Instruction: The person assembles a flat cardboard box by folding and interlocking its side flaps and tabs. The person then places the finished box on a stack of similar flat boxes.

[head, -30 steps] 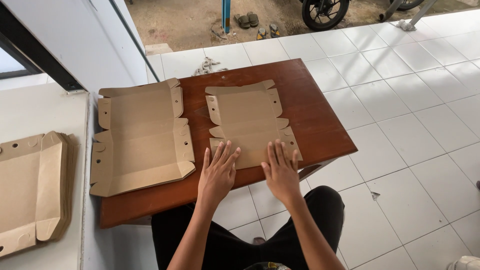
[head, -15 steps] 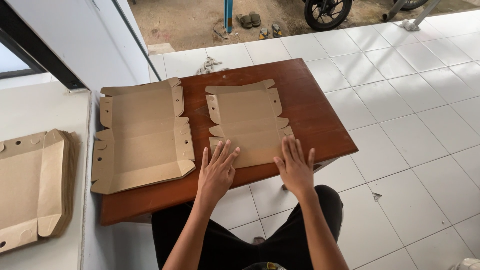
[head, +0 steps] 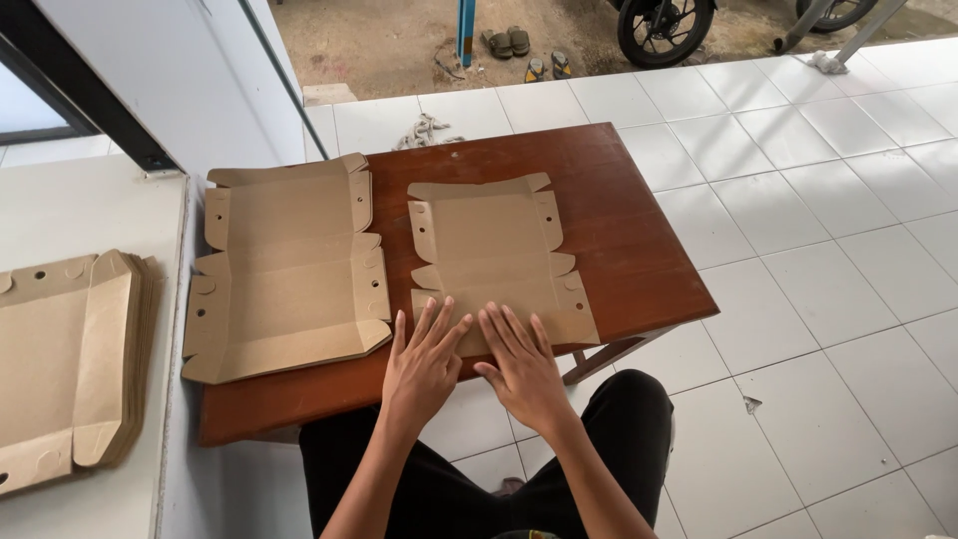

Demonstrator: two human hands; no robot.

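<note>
Both hands have drawn closer together since a moment ago, when the right one lay further out toward the near right corner of the sheet. Now the left hand (head: pixel 424 361) and the right hand (head: pixel 521 364) lie side by side, nearly touching, flat and open with fingers spread, pressing on the near edge of the flat cardboard box blank (head: pixel 494 255); neither grips anything. That blank lies unfolded on the right half of the brown wooden table (head: pixel 639 250), its near flap under the palms and reaching the table's front edge. Just to its left lies a second, larger box blank (head: pixel 289 265), its side flaps slightly raised, untouched. Further left, on a pale counter (head: pixel 70 210), sits a stack of folded cardboard blanks (head: pixel 70 369), well apart from the hands. The person's dark-trousered knees (head: pixel 619 419) show beneath the table, over white floor tiles (head: pixel 828 260).
</note>
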